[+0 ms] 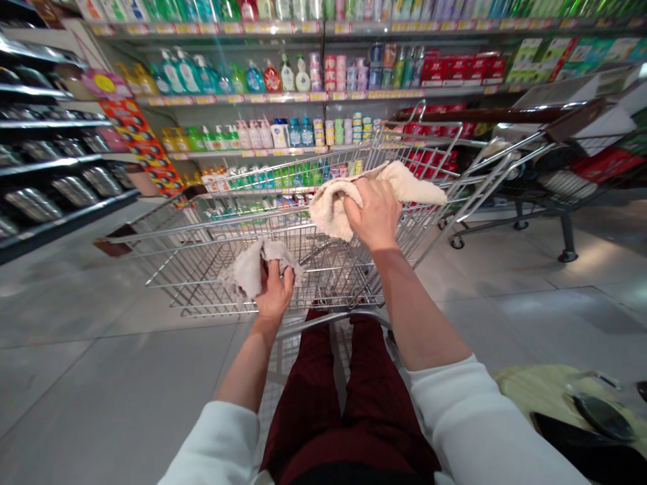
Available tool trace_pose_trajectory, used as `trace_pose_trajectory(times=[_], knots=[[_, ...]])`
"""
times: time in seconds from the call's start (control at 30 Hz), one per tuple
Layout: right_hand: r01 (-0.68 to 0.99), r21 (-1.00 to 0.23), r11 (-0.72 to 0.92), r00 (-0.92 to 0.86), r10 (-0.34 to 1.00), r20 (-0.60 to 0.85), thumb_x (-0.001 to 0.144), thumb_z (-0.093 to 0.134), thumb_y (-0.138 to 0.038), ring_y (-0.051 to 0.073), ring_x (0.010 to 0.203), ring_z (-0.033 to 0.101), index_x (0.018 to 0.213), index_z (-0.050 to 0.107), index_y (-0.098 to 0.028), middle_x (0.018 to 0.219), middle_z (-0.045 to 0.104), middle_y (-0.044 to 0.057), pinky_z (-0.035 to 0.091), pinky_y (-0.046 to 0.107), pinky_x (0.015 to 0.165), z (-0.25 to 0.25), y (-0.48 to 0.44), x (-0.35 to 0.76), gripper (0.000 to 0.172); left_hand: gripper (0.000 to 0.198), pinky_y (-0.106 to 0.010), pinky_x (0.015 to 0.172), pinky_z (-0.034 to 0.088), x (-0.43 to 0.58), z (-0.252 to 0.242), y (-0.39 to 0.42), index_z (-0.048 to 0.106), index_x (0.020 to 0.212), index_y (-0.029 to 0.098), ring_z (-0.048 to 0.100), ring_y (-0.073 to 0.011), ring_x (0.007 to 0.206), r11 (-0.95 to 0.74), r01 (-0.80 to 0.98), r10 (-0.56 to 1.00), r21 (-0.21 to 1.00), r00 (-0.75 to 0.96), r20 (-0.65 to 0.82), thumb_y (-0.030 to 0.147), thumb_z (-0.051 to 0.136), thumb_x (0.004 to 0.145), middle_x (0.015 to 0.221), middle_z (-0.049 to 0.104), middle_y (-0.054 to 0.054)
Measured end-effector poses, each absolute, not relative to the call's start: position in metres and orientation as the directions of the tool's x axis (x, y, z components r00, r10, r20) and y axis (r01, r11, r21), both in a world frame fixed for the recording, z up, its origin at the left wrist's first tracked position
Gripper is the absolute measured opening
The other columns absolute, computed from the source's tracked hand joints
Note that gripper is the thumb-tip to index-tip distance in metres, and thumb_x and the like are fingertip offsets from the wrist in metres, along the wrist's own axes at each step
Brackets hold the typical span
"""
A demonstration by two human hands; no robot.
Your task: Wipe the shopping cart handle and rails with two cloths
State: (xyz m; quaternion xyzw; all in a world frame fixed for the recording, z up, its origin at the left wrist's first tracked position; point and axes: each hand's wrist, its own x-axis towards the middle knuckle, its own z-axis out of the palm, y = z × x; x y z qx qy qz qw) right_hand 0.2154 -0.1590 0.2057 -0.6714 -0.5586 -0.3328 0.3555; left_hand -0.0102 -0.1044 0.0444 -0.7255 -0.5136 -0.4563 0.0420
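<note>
A metal wire shopping cart (202, 232) stands in front of me. My left hand (275, 288) is closed on a greyish-white cloth (249, 271) above the near left part of the basket. Farther right and higher, my right hand (375, 212) grips a cream towel (331, 209), whose folds spread to both sides of the hand. The right side of this towel lies over the cart's wire rim. Part of my left fingers is hidden behind the grey cloth.
Shelves with bottles (189, 71) and boxes run across the back. Metal pots (73, 190) fill a rack at the left. Another loaded cart (543, 195) stands at the right. A pale green round surface (536, 387) with a dark phone-like object (571, 438) is at the lower right.
</note>
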Motion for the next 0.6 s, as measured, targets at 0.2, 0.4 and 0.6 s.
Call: trace_pose_trajectory(times=[0.2, 0.4, 0.6], knots=[[0.986, -0.098, -0.132, 0.153, 0.52, 0.841, 0.099, 0.032, -0.041, 0.025, 0.104, 0.049, 0.105, 0.062, -0.018, 0.101, 0.061, 0.01, 0.04, 0.036, 0.083, 0.205, -0.159, 0.216, 0.038, 0.052, -0.052, 0.114, 0.032, -0.002, 0.076, -0.091, 0.06, 0.13, 0.014, 0.038, -0.0392, 0.136, -0.421, 0.809, 0.706, 0.41, 0.009, 0.709, 0.045, 0.056, 0.088, 0.142, 0.044, -0.021], [0.988, -0.093, -0.125, 0.145, 0.509, 0.849, 0.099, 0.031, -0.041, 0.025, 0.105, 0.049, 0.106, 0.062, -0.017, 0.1, 0.059, 0.01, 0.041, 0.037, 0.087, 0.204, -0.157, 0.217, 0.039, 0.056, -0.052, 0.112, 0.035, -0.008, 0.038, -0.107, 0.056, 0.135, 0.014, 0.035, -0.0372, 0.14, -0.427, 0.815, 0.74, 0.392, 0.066, 0.669, 0.049, 0.046, 0.093, 0.144, 0.044, -0.023], [0.988, -0.095, -0.124, 0.145, 0.51, 0.848, 0.099, 0.032, -0.04, 0.025, 0.104, 0.049, 0.104, 0.061, -0.017, 0.1, 0.059, 0.01, 0.04, 0.037, 0.086, 0.204, -0.158, 0.217, 0.038, 0.05, -0.047, 0.117, 0.031, -0.023, 0.005, -0.114, 0.056, 0.137, 0.018, 0.041, -0.0329, 0.138, -0.479, 0.788, 0.737, 0.385, 0.123, 0.664, 0.042, 0.047, 0.094, 0.142, 0.053, -0.018]])
